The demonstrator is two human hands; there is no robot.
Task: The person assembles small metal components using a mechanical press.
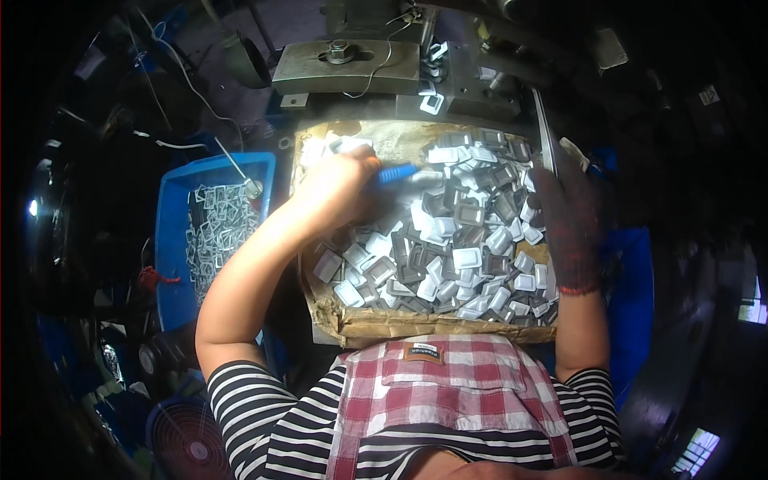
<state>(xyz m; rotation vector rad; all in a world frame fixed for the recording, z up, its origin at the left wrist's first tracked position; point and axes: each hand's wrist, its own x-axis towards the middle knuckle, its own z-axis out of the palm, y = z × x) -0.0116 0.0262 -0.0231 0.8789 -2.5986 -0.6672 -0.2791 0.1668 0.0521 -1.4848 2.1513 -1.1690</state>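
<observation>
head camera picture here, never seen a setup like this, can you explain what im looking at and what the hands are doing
There is no robot here: it is a person working, seen from a wide camera worn on their head and looking down. That is why edges bend and the checked apron shows at the bottom.

In front of them is a surface with a worn cardboard edge, heaped with small white and grey pieces. The bare left hand seems to hold a blue tool. The right hand, in a dark glove, is by a thin metal strip; its grip is unclear.

A blue bin of small frames stands at left, and a metal block sits beyond the heap.
</observation>
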